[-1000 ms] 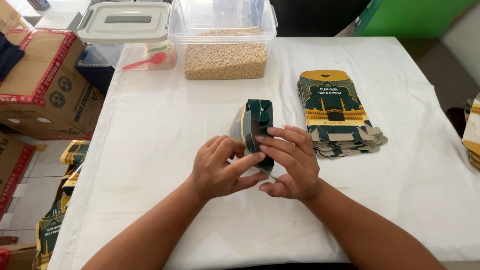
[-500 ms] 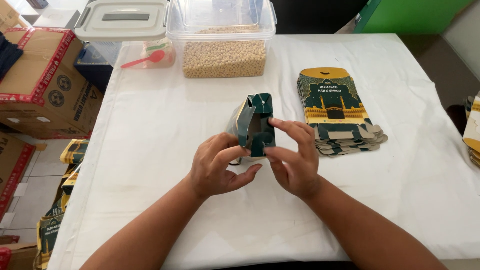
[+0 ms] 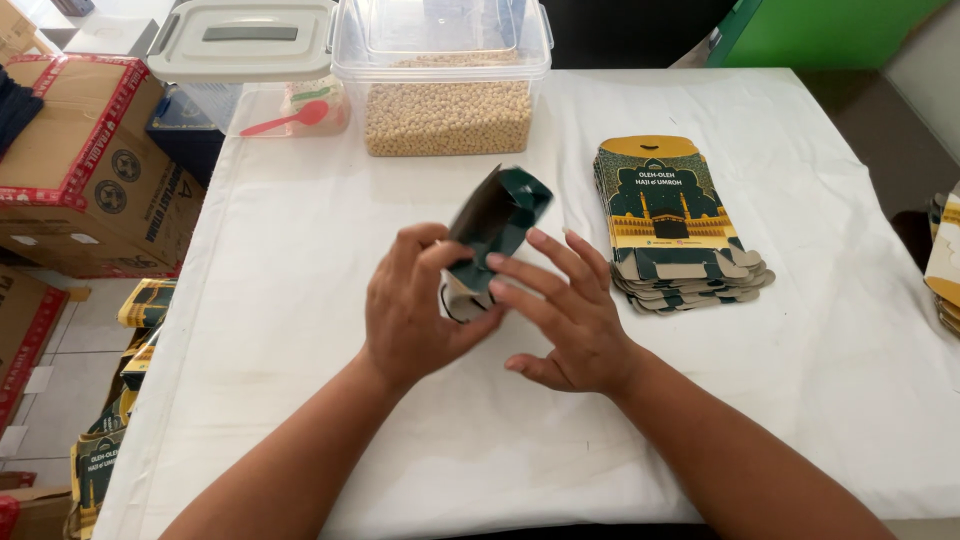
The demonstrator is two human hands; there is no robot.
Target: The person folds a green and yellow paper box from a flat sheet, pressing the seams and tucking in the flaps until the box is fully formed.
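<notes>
Small dark green cardboard carton [image 3: 497, 222] now tilting up off white-clothed bench [image 3: 300, 300]; left hand [image 3: 410, 310] fingers gripping it, right hand [image 3: 570, 315] fingers spread, fingertips touching it.

Lower end of small green carton [image 3: 497, 222] hidden behind left hand [image 3: 412, 312] and right hand [image 3: 570, 318] fingers. Grey-lidded tub [image 3: 243, 38] and clear bin of beige pellets [image 3: 444, 72] cropped by top edge. Yellow-edged stack [image 3: 946, 262] cropped at right edge.

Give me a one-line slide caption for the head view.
Both hands, left hand and right hand, fold a small green carton over a white table, beside a stack of flat cartons.
</notes>
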